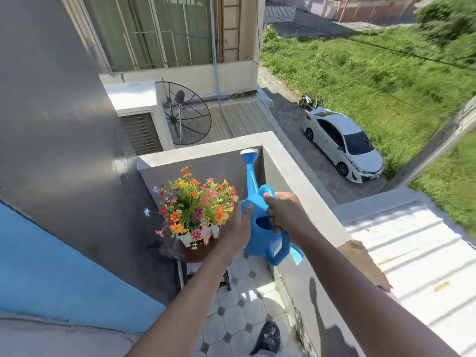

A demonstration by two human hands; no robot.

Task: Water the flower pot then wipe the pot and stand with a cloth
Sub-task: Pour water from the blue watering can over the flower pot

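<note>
Both hands (260, 217) grip my blue plastic watering can (260, 228) at centre frame, spout raised; watering the flower pot (198, 249) unfinished, wiping remains.

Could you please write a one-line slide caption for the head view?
Both hands hold a blue plastic watering can beside a brown pot of colourful flowers on a balcony.

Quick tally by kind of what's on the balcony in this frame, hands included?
Hands: 2, left hand and right hand, both on the can
Watering can: 1, blue
Flower pot: 1, with flowers
Stand: 1, mostly hidden under the pot
Shoe: 1
Total: 6
</note>
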